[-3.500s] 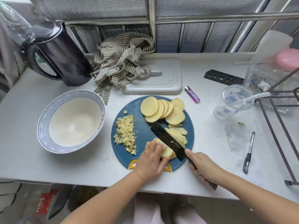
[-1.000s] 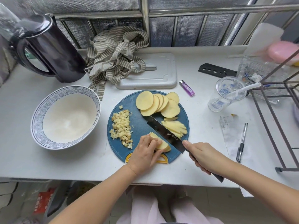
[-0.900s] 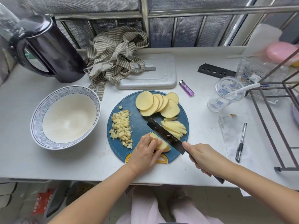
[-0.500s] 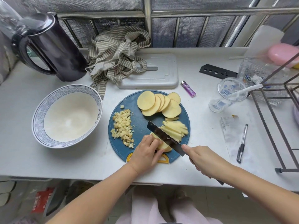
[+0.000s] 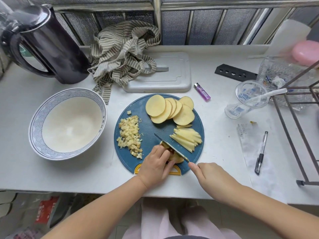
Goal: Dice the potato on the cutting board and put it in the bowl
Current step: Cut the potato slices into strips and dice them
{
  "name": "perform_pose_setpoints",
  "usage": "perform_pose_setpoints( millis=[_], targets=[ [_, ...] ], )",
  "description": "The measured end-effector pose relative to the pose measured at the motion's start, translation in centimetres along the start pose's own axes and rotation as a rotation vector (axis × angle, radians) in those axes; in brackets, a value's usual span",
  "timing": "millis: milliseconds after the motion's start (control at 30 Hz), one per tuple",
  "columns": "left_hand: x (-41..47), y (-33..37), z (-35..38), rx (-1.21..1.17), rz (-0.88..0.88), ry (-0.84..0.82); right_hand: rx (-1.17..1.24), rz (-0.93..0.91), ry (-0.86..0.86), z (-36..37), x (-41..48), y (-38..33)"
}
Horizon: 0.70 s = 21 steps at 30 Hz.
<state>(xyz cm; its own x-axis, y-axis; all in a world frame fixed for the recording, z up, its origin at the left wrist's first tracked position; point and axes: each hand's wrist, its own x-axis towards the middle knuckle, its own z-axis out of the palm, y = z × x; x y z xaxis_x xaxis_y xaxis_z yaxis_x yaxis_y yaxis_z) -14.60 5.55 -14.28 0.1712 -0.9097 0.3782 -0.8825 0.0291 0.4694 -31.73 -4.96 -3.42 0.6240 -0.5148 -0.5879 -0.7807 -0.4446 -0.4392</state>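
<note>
A round blue cutting board (image 5: 151, 128) lies in front of me. It carries round potato slices (image 5: 170, 111) at the back, potato strips (image 5: 187, 138) on the right and a heap of diced potato (image 5: 130, 135) on the left. My left hand (image 5: 155, 165) presses curled fingers on a small stack of slices (image 5: 176, 158) near the board's front. My right hand (image 5: 214, 180) grips the handle of a black knife (image 5: 170, 147), whose blade stands on edge in that stack beside my left fingers. A white bowl with a blue rim (image 5: 37, 121) stands to the left, with nothing in it.
A black kettle (image 5: 50, 45) stands at the back left, a striped cloth (image 5: 120, 52) lies over a grey tray (image 5: 172, 75). A purple lighter (image 5: 202, 92), a plastic cup (image 5: 248, 97), a pen (image 5: 260, 152) and a metal rack (image 5: 296, 121) are to the right.
The knife has tipped from lying flat-ish to standing on edge and moved left into the stack under my left hand. More strips lie on the right than 3.5 s ago.
</note>
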Motion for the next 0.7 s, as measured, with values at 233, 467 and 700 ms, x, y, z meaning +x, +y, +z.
perform_pose_setpoints(
  millis=[233,467,700],
  targets=[
    [-0.1,0.0,0.1,-0.015,-0.010,-0.007,0.017,-0.018,-0.003,1.5,2.2,0.8],
    [-0.2,-0.1,0.0,-0.018,-0.024,-0.016,0.228,0.033,-0.034,1.2,3.4,1.8],
    [-0.2,0.1,0.0,-0.003,-0.080,0.006,0.447,0.077,-0.086,-0.4,3.3,2.5]
  ],
)
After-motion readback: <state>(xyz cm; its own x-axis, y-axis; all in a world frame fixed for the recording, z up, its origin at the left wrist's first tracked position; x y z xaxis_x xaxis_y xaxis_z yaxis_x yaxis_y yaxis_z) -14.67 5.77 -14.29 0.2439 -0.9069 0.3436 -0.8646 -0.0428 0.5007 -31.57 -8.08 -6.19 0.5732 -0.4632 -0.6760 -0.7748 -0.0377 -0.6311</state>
